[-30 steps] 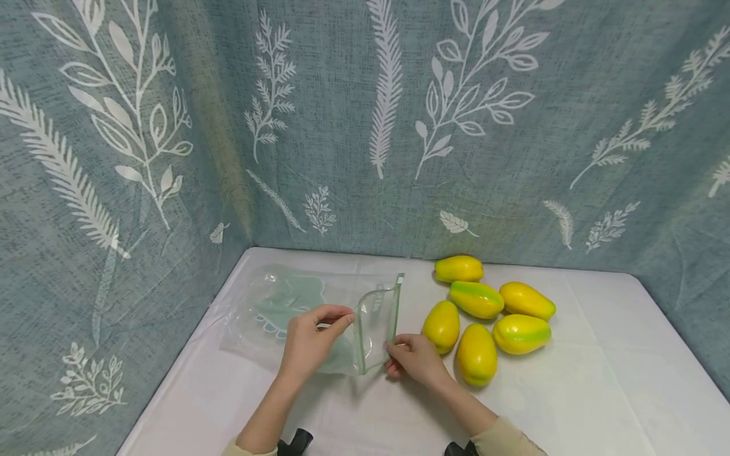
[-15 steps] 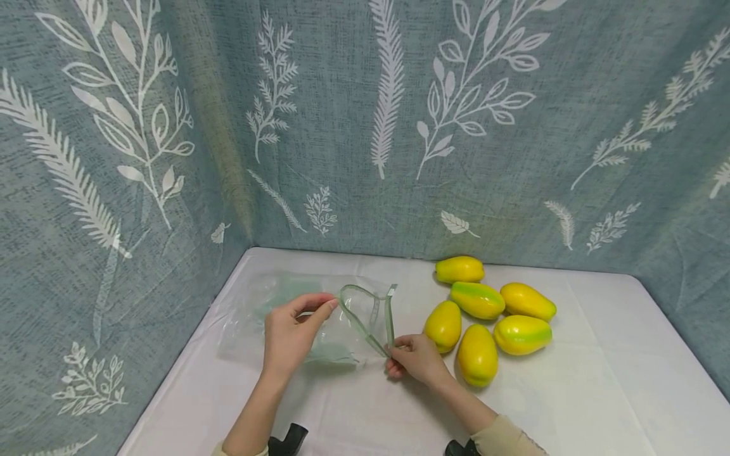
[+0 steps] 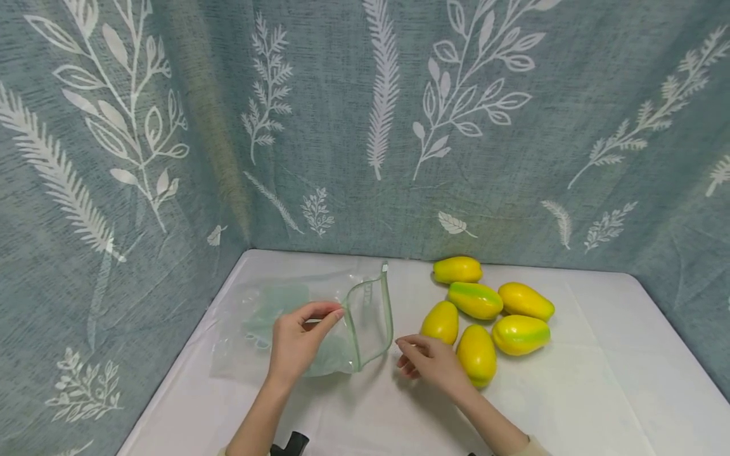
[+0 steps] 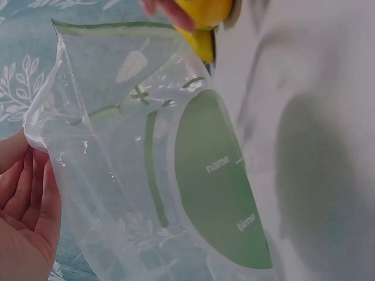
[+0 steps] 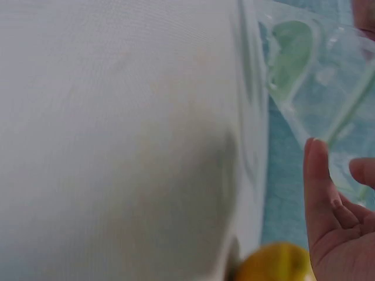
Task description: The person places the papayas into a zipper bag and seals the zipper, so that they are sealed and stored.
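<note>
A clear zip bag (image 3: 335,356) with green print and a green-edged mouth lies on its side, mouth facing right. My left hand (image 3: 299,345) pinches the near edge of that mouth between thumb and fingers, raising it so the mouth gapes. In the left wrist view the bag (image 4: 211,175) bears the words "name" and "time". Just right of the mouth is my right hand (image 3: 436,364), apart from the bag; the right wrist view shows its thumb and index finger separated, holding nothing. A yellow papaya (image 3: 440,323) lies right behind this hand, another papaya (image 3: 476,356) beside it.
More yellow-green papayas lie behind and to the right, among them one papaya (image 3: 457,270) near the back edge and one papaya (image 3: 521,334) at the right. A white cloth (image 3: 604,373) covers the table. Leaf-patterned curtains (image 3: 342,126) stand behind and at the left.
My right hand has let go of the bag's edge and drawn slightly right. My left hand moved left, then a little back right; the bag mouth narrowed and gapes wide again.
</note>
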Action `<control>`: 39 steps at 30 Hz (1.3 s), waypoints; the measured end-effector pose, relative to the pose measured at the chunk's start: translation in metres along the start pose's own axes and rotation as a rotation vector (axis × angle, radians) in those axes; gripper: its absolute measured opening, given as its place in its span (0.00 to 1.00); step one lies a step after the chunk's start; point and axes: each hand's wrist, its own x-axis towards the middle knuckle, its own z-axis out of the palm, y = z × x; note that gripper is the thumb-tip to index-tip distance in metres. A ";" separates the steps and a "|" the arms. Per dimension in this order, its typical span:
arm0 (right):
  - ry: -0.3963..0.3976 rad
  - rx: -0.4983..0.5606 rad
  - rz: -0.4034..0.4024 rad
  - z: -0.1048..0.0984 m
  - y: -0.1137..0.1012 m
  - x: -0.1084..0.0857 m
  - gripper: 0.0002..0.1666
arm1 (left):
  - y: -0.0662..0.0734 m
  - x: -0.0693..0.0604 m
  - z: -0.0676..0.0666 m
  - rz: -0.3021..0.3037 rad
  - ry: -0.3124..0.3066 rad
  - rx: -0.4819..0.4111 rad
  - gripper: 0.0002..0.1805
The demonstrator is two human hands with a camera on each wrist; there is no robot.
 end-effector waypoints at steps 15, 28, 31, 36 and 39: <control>0.581 -0.687 -0.381 -0.044 0.002 -0.053 0.22 | -0.009 -0.004 0.006 0.052 -0.045 0.022 0.04; 0.473 -0.748 -0.055 -0.066 0.022 -0.070 0.47 | -0.015 -0.004 0.011 0.035 -0.084 -0.053 0.04; 0.451 -0.723 -0.040 -0.067 0.026 -0.069 0.50 | -0.016 -0.004 0.011 0.015 -0.081 -0.077 0.05; 0.409 -0.688 0.022 -0.068 0.028 -0.066 0.53 | -0.016 -0.005 0.010 0.001 -0.081 -0.114 0.06; 0.376 -0.668 0.072 -0.069 0.029 -0.064 0.55 | -0.016 -0.006 0.009 0.003 -0.078 -0.125 0.06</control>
